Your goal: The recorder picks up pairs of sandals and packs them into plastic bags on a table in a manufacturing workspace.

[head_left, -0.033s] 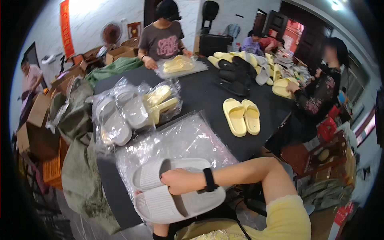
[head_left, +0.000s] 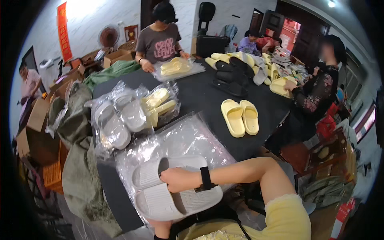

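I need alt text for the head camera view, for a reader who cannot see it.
A person's right hand rests on a pair of grey slide sandals lying on clear plastic bags on a black table. Yellow slides lie beyond, and other people work around.

Wearer's body, head view. One arm (head_left: 244, 172) in frame, entering from the lower right edge: bare from the hand up past the elbow, no glove. Hand (head_left: 178, 180) bare, no rings discernible at this resolution. Wrist carries a black band (head_left: 205, 178), plain and fairly wide, like a watch or fitness strap; its face is not visible from this side. Upper arm is covered by a short pale-yellow sleeve (head_left: 288, 216), loose, soft fabric, hem ending above the elbow. Below it, at the bottom edge, more pale-yellow cloth with a textured, lace-like surface (head_left: 216, 236). A dark strap (head_left: 240, 229) crosses this cloth diagonally. Other hand not identifiable.
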The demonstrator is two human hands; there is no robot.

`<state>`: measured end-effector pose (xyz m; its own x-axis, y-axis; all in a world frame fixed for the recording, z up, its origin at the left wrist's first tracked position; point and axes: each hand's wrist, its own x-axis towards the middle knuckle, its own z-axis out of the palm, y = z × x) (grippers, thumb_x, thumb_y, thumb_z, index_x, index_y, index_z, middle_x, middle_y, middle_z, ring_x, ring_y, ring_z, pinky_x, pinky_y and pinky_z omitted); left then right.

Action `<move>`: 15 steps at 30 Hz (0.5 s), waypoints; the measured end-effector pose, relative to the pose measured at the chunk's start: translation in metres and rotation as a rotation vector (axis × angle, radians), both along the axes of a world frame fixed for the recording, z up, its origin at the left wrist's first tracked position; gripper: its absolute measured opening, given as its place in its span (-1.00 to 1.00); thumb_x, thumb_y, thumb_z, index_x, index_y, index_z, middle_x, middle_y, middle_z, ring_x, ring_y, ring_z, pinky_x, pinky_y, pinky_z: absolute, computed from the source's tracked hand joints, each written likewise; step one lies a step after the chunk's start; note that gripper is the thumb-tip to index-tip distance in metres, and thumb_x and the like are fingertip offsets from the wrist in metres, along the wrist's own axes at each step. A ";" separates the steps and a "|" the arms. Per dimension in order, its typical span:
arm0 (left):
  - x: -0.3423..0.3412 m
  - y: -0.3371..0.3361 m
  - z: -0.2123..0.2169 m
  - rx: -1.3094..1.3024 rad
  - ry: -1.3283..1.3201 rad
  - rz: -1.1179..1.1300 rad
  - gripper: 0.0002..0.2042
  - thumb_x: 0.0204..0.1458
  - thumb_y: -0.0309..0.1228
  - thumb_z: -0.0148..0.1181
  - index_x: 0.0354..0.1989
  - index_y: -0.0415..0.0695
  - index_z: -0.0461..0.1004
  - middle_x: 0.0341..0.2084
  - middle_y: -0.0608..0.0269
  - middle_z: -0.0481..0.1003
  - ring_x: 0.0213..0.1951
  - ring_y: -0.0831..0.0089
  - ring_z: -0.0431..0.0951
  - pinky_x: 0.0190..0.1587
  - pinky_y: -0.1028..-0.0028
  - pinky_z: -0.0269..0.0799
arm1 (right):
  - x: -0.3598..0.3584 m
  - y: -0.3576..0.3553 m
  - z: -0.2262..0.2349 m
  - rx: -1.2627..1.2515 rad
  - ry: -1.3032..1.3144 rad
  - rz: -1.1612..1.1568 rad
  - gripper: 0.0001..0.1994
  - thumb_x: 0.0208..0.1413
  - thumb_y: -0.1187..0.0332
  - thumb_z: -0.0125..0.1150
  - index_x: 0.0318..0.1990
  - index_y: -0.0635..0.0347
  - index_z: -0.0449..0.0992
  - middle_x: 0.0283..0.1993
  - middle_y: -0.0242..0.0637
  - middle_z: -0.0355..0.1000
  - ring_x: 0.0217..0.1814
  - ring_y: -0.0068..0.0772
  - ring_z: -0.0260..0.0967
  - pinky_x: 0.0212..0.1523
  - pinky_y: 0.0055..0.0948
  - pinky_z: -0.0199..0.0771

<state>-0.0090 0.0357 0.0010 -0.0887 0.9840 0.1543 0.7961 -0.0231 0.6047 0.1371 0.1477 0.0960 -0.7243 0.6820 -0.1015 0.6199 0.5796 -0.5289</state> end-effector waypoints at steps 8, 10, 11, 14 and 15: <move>-0.002 -0.014 0.031 0.048 0.324 0.062 0.05 -0.32 0.24 0.20 0.26 -0.28 0.00 0.19 -0.45 -0.04 0.25 -0.22 -0.04 0.26 0.04 -0.13 | 0.097 0.087 -0.034 0.277 0.048 -0.719 -0.82 -0.21 0.38 0.04 -0.51 0.32 0.50 -0.47 0.09 0.43 -0.37 0.13 0.43 -0.35 -0.05 0.41; -0.002 -0.012 0.035 0.037 0.325 0.056 0.04 -0.30 0.24 0.19 0.26 -0.28 0.00 0.18 -0.46 -0.03 0.24 -0.23 -0.04 0.25 0.03 -0.13 | 0.116 0.090 -0.018 0.304 -0.032 -0.826 -0.79 -0.21 0.38 0.05 -0.48 0.37 0.52 -0.43 0.11 0.44 -0.34 0.14 0.43 -0.30 -0.07 0.43; -0.001 -0.011 0.039 0.014 0.315 0.054 -0.02 -0.24 0.18 0.19 0.26 -0.29 0.01 0.19 -0.42 -0.02 0.24 -0.21 -0.03 0.26 0.05 -0.13 | 0.118 0.084 -0.011 0.348 -0.017 -0.786 -0.82 -0.20 0.40 0.04 -0.50 0.37 0.49 -0.47 0.10 0.42 -0.39 0.14 0.41 -0.34 -0.05 0.41; -0.001 -0.012 0.031 0.036 0.314 0.085 -0.09 -0.21 0.11 0.18 0.24 -0.27 0.04 0.22 -0.32 -0.02 0.26 -0.18 -0.05 0.26 0.06 -0.13 | 0.102 0.046 0.015 0.338 0.002 -0.642 -0.87 -0.22 0.45 0.04 -0.52 0.35 0.43 -0.51 0.06 0.40 -0.42 0.11 0.39 -0.37 -0.05 0.38; -0.002 -0.011 0.023 0.080 0.316 0.114 -0.09 -0.25 0.10 0.18 0.23 -0.25 0.07 0.24 -0.27 -0.04 0.28 -0.17 -0.08 0.27 0.05 -0.14 | 0.086 0.023 0.023 0.288 0.017 -0.581 -0.90 -0.27 0.48 0.02 -0.54 0.30 0.42 -0.41 -0.02 0.39 -0.37 0.05 0.37 -0.34 -0.06 0.38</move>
<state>-0.0113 0.0242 0.0244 -0.1333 0.9542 0.2679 0.9440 0.0399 0.3275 0.2234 0.1703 0.1187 -0.2289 0.9614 0.1526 0.8680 0.2725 -0.4151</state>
